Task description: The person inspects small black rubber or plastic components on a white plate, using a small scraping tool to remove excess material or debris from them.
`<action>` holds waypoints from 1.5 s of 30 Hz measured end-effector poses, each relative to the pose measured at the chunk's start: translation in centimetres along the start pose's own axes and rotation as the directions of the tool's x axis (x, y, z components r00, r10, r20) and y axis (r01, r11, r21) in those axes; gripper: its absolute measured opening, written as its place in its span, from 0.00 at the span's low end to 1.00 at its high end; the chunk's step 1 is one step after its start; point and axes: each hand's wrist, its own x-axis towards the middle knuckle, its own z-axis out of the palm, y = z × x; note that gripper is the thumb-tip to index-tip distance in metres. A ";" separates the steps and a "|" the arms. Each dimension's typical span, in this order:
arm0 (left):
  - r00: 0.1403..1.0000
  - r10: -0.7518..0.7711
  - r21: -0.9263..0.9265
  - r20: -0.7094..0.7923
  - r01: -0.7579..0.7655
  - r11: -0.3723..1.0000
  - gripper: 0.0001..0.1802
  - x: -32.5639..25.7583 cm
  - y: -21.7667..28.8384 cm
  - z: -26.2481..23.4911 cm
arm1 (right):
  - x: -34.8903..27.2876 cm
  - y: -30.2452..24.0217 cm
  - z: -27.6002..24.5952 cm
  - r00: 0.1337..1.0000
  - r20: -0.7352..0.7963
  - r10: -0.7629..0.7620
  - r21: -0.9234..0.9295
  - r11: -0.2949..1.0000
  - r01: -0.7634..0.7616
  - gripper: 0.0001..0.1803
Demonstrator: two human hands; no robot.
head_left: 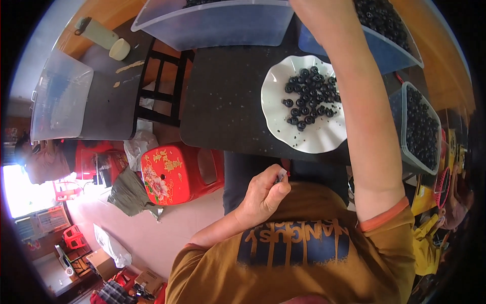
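Close to my body, beyond the table's near edge, my left hand (266, 191) is closed in a pinch. A small piece, pale and dark, shows at its fingertips, too little of it to name. My right arm stretches forward across the table, passing over the right edge of the white scalloped plate (281, 124). At the top edge of the picture my right hand (316, 12) is beside the blue-tinted bin (380, 49); its fingers are out of the picture. Several small black ring-shaped parts (306, 101) lie loose on the plate, with dark crumbs among them.
Another large clear bin (217, 28) stands at the far side of the dark table (223, 106). A smaller tub of black parts (421, 129) sits at the right. To the left are a red stool (177, 175), a side table (109, 109), an upright clear box (61, 96), a bottle (98, 33) and a cup (119, 49).
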 end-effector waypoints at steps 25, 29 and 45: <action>0.983 -0.118 0.175 0.140 0.093 0.980 0.23 1.2 -0.7 1.1 | -16.0 6.1 -10.0 0.820 0.511 0.257 -0.651 0.739 0.174 0.08; 0.981 -0.124 0.091 0.149 0.111 0.990 0.22 1.1 0.1 0.7 | -16.6 5.6 -10.5 0.871 0.404 0.278 -0.393 0.913 -0.109 0.06; 0.998 -0.053 0.061 0.018 0.052 0.997 0.13 2.1 1.5 0.2 | -19.2 1.4 -9.0 0.535 0.720 0.442 0.625 -0.079 -0.776 0.11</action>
